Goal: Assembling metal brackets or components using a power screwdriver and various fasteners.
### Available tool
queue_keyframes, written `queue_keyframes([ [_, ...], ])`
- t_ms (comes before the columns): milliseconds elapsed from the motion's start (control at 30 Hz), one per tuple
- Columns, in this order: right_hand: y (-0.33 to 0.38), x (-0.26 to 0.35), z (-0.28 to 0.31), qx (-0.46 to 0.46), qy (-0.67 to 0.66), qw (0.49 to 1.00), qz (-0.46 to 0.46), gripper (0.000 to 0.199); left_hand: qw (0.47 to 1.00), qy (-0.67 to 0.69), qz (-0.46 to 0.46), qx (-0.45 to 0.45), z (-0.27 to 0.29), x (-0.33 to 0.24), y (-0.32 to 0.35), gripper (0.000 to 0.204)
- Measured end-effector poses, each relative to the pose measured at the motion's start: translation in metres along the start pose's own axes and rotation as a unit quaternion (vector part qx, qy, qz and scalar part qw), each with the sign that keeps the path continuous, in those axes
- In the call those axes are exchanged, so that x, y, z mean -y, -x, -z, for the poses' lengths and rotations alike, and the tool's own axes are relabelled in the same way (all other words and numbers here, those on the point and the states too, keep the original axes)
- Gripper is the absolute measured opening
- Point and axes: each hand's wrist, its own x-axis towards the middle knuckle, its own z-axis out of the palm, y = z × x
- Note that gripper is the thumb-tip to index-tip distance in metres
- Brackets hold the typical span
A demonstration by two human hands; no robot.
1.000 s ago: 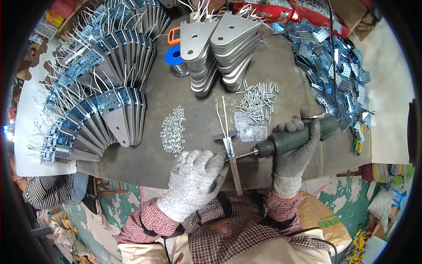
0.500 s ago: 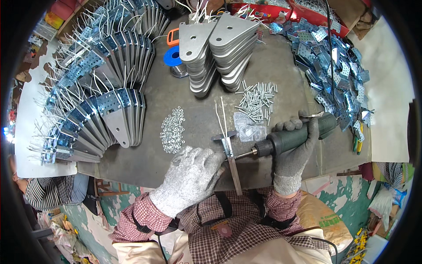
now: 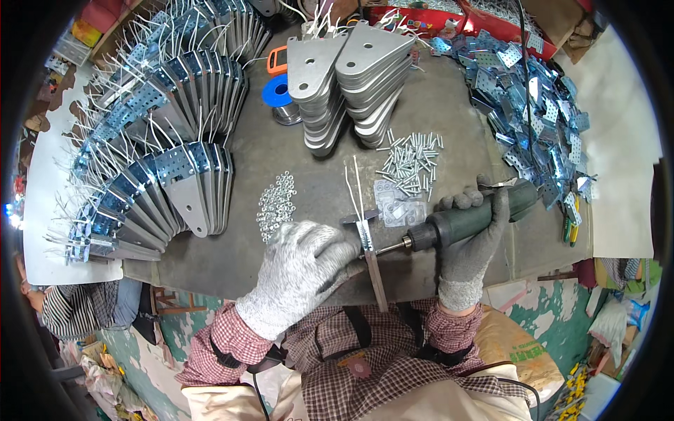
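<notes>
My right hand [image 3: 467, 270], in a grey glove, grips a dark green power drill [image 3: 467, 219]. Its long bit [image 3: 393, 246] points left and meets the side of a flat metal bracket [image 3: 377, 277] with two white wires rising from its far end. The bracket stands on edge near the table's front. On the bracket's left side my left hand [image 3: 298, 270], in a speckled grey-white glove, has its fingers curled and the fingertips close to the spot opposite the bit. What those fingertips hold is hidden.
Small nuts [image 3: 276, 203] lie left of the bracket, with screws [image 3: 413, 163] beyond it on the right. Stacked grey plates [image 3: 368, 77] stand at the back, beside a blue solder spool [image 3: 275, 91]. Rows of wired brackets [image 3: 193, 189] fill the left; loose perforated pieces [image 3: 523, 105] heap at right.
My left hand has risen slightly, its knuckles now higher and its fingers more bent. The drill and bracket stay nearly where they were.
</notes>
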Motion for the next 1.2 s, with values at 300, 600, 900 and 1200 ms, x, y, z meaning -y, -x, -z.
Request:
queue_keyframes([
  [300,0.003,0.001,-0.005,-0.008,-0.025,1.000,-0.011,0.024,0.996,0.040,0.036,-0.076,-0.005,-0.018,-0.003,0.027],
  [600,0.004,-0.001,0.002,0.056,-0.133,0.989,-0.031,0.027,0.982,0.122,0.104,-0.100,-0.015,-0.037,-0.005,0.026],
  [900,0.002,-0.005,0.000,0.000,-0.113,0.994,-0.010,0.028,0.987,0.085,0.092,-0.099,-0.018,-0.039,-0.008,0.018],
  [1200,0.006,-0.006,-0.007,-0.025,-0.058,0.998,0.014,0.027,0.988,0.047,0.079,-0.122,-0.024,-0.039,-0.006,0.015],
])
